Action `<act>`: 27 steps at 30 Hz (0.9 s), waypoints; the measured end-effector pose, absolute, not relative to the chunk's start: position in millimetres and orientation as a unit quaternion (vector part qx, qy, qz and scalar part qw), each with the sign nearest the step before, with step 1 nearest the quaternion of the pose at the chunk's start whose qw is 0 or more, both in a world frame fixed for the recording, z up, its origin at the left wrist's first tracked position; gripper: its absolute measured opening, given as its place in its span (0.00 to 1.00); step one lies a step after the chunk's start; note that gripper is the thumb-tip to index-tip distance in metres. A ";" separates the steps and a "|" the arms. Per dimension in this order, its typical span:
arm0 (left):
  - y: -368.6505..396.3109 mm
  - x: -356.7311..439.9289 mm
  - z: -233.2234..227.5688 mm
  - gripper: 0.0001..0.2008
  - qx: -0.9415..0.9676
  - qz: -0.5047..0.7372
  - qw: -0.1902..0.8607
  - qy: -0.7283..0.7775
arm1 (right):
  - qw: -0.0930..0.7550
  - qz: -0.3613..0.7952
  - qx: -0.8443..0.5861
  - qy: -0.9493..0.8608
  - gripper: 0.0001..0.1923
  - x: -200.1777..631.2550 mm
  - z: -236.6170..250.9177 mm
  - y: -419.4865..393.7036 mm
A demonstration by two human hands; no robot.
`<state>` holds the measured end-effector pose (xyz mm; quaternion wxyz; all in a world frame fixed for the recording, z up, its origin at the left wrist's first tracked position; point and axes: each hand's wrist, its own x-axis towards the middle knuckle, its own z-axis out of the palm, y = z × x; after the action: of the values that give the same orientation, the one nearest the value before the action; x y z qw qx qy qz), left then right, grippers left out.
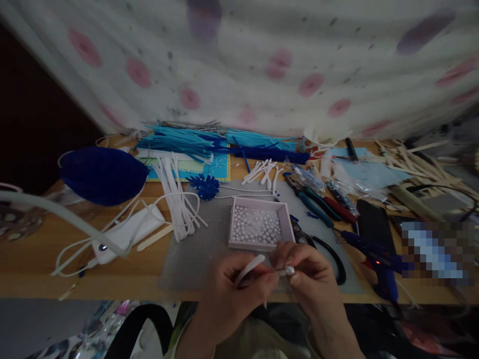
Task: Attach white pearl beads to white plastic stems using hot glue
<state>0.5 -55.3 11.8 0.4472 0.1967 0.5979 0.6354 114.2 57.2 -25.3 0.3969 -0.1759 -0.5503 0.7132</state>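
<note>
Presently, white strip is gripped by fingers of left hand, pearl bead pinched by right hand.

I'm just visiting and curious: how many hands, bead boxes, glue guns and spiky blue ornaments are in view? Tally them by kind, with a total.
Hands: 2, the left hand and the right hand
Bead box: 1
Glue gun: 1
Spiky blue ornament: 1
Total: 5

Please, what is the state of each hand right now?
Left hand: closed, holding a white strip.
Right hand: closed, thumb and finger pinching a pearly bead.
</note>
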 end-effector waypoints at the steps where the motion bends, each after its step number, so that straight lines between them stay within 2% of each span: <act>1: -55.0 0.0 11.5 0.12 0.198 0.633 0.459 0.592 | 0.400 0.703 -0.169 -0.563 0.15 115.1 -24.8 58.4; 5: -53.4 -1.3 4.8 0.13 0.202 0.622 0.522 0.548 | 0.386 0.664 -0.159 -0.620 0.11 120.6 -21.4 61.1; 10: -50.9 -0.3 -8.9 0.11 0.183 0.630 0.569 0.496 | 0.364 0.619 -0.185 -0.671 0.14 133.4 -15.5 67.9; 14: -50.3 -5.1 -15.4 0.12 0.122 0.631 0.593 0.485 | 0.353 0.508 -0.225 -0.752 0.11 131.4 -9.0 95.1; 17: -52.1 -14.2 -19.3 0.13 0.117 0.614 0.595 0.506 | 0.224 0.367 -0.225 -0.874 0.04 108.5 -5.9 119.4; 19: -54.9 -20.7 -21.4 0.17 0.154 0.601 0.574 0.534 | 0.092 0.265 -0.226 -0.933 0.09 86.7 -4.7 128.1; 22: -61.4 -28.1 -21.6 0.29 0.192 0.568 0.565 0.567 | -0.095 0.149 -0.229 -0.957 0.12 58.4 -3.7 127.8; 24: -66.0 -30.9 -19.2 0.35 0.187 0.549 0.577 0.575 | -0.159 0.116 -0.227 -0.954 0.13 47.6 -4.7 123.5; 27: -70.1 -33.3 -13.8 0.32 0.182 0.543 0.571 0.589 | -0.183 0.095 -0.229 -0.951 0.15 41.9 -10.2 119.1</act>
<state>-33.3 -70.1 -13.8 0.5706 0.1816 0.5891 0.5426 41.9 119.1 -10.2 -0.1832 -0.2291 -0.9513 0.0953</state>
